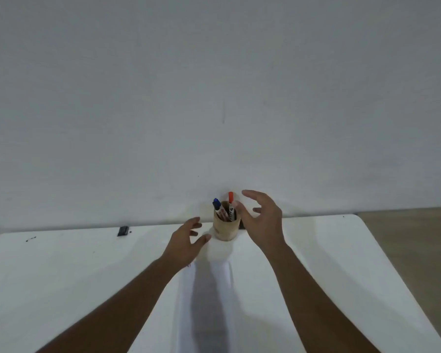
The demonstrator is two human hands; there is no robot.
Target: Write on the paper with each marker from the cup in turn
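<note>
A tan cylindrical cup (226,226) stands upright near the far edge of a white table (61,271), close to the wall (214,85). It holds markers that lean against its rim. A blue-capped marker (217,205) tilts to the left, and a red-capped marker (230,200) stands nearly upright at the back. A third marker with a reddish printed barrel (224,213) lies between them inside the cup; its cap colour cannot be told.

A white sheet of paper (209,301) lies flat on the table, running from just in front of the cup toward the near edge. Its borders are faint against the white surface, and a shadow falls along its middle.

The right hand (262,220) is just to the right of the cup, raised to the level of the marker caps. Its fingers are spread and curved toward the cup, and it grips nothing. Whether the thumb touches the cup rim cannot be told.

The left hand (186,240) is low on the left side of the cup, near its base. Its fingers are spread and loosely curled, with the thumb pointing toward the cup and a small gap between them. It holds nothing.

Both bare forearms extend from the lower corners of the view, one on each side of the paper.

A small dark object (123,230) lies at the far edge of the table, well to the left of the cup. A few dark specks (31,239) lie farther left. A strip of tan floor (418,238) shows beyond the right edge of the table.
</note>
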